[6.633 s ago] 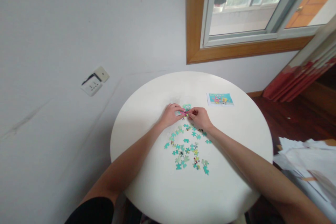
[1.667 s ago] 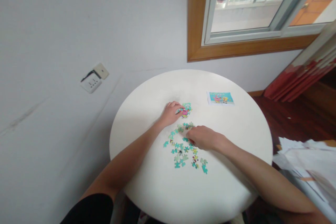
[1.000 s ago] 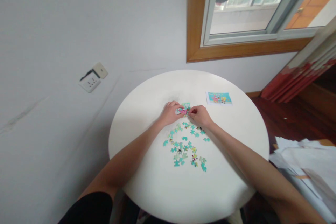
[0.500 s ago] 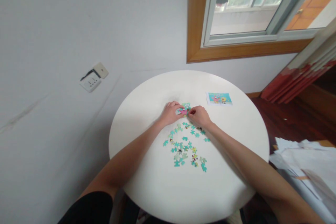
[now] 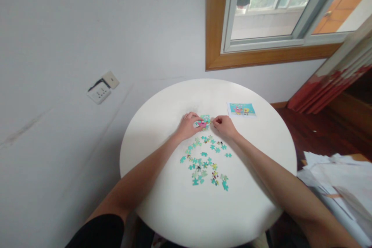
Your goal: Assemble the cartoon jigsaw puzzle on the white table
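A small joined section of a jigsaw puzzle [image 5: 205, 118], green with a pink figure, lies flat towards the far side of the round white table [image 5: 171, 205]. My left hand [image 5: 188, 126] curls round its left edge, thumb and forefinger pressing on it. Just right of the section, my right hand [image 5: 224, 125] is pinched closed, with a tiny puzzle piece [image 5: 212, 121] showing at its fingertips. Loose puzzle pieces [image 5: 204, 154], mostly teal with some yellow and dark ones, are scattered nearer to me, between my forearms.
A printed picture card [image 5: 241, 109] with a pink and a yellow figure lies at the table's far right. Behind the table stand a white wall with a socket [image 5: 99, 92] and a wood-framed window [image 5: 213, 60]. Papers [image 5: 334, 178] are piled beyond the right edge.
My right hand has drawn slightly right, away from the joined section, uncovering more of its right edge. My left hand stays at the section's left side.
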`<state>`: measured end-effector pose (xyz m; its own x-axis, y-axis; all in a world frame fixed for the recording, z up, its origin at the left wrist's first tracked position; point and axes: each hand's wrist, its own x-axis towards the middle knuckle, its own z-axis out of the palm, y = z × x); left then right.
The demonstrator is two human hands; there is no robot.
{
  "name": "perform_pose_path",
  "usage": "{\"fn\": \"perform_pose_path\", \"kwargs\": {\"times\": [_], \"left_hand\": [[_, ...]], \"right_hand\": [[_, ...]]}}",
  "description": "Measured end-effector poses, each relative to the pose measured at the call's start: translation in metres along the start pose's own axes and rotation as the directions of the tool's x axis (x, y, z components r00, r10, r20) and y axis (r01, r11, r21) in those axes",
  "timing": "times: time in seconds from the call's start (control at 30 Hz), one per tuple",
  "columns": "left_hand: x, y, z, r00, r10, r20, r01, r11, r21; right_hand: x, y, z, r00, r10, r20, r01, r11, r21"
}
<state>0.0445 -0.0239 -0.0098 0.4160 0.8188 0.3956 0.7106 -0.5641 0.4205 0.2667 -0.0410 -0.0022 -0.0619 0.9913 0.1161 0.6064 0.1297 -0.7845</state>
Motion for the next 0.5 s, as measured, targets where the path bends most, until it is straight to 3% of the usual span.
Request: {"fn": "perform_pose_path", "kwargs": {"times": [0.17,0.37,0.5], "left_hand": [[0.000,0.005,-0.003,0.999,0.048,-0.025,-0.050,0.996,-0.076],[-0.002,0.011,-0.006,0.978,0.166,0.126,-0.152,0.982,-0.109],[-0.001,0.009,-0.006,0.970,0.197,0.146,-0.181,0.977,-0.114]], "right_hand": [[-0.001,0.000,0.002,1.000,-0.010,0.020,0.011,0.999,-0.031],[-0.001,-0.001,0.001,1.000,-0.020,0.019,0.021,0.999,-0.030],[-0.001,-0.001,0.001,0.999,-0.022,0.024,0.022,0.999,-0.032]]}}
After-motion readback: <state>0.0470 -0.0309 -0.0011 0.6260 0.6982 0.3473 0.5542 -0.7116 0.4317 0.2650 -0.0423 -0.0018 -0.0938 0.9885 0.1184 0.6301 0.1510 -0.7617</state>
